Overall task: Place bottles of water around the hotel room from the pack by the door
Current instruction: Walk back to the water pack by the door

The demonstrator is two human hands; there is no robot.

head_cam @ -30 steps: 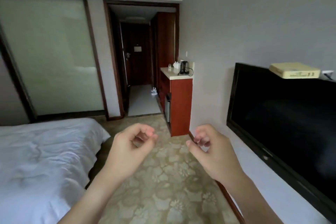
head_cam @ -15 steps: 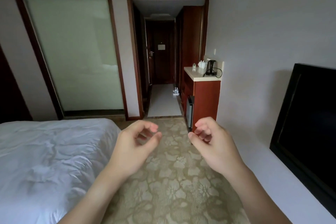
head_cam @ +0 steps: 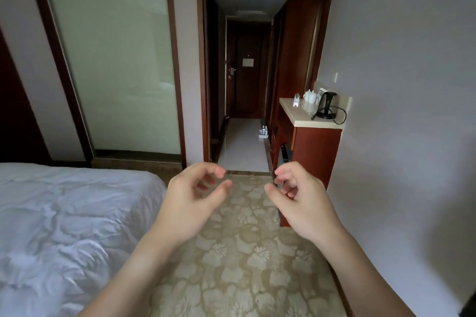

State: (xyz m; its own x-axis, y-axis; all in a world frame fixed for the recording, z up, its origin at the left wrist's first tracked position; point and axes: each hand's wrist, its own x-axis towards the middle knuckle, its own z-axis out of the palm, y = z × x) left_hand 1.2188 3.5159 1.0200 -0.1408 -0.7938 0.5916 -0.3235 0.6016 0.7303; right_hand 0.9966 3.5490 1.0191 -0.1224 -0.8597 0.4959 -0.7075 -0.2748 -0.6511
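Left hand (head_cam: 192, 201), right hand (head_cam: 300, 197) raised mid-frame, fingers loosely curled, thumbs apart, both empty, likely free for pickup. Small clear-plastic water bottle pack (head_cam: 263, 132) at 12 o'clock, on pale tiled hallway floor (head_cam: 242, 141), well apart.

Left hand (head_cam: 192, 201): raised over the carpet (head_cam: 247, 265), fingers loosely curled, empty.
Right hand (head_cam: 302, 197): level with the left, curled likewise, empty.
Bed (head_cam: 64, 226): white cover, at left.
Pack of bottles (head_cam: 263, 132): on the pale hallway floor, near the door (head_cam: 247, 69).
Desk (head_cam: 306, 121): at right, carrying a black kettle (head_cam: 326, 105) and a white teapot (head_cam: 310, 96).
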